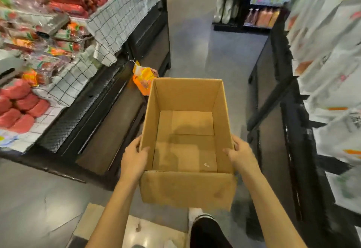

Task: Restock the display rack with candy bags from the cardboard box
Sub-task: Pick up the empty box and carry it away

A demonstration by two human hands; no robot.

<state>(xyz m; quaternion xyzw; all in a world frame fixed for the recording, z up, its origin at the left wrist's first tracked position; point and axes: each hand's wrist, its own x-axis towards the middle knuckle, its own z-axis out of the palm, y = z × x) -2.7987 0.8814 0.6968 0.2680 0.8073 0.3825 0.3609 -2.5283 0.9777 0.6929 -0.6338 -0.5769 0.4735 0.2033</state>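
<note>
The empty box (187, 191) is up off the floor because the left hand (134, 160) and right hand (241, 156) each hold one side wall, thumb hooked inside and fingers wrapped outside, and the candy bags (21, 109) lie on the rack (91, 99) left of the box.

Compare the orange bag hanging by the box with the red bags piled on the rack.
The orange bag is orange and yellow; the red bags are pinkish red. The orange bag dangles from a wire hook at the side of the rack; the red bags lie flat on top. The orange bag hangs apart from the piles; the red bags are packed side by side. Both are outside the empty cardboard box.
</note>
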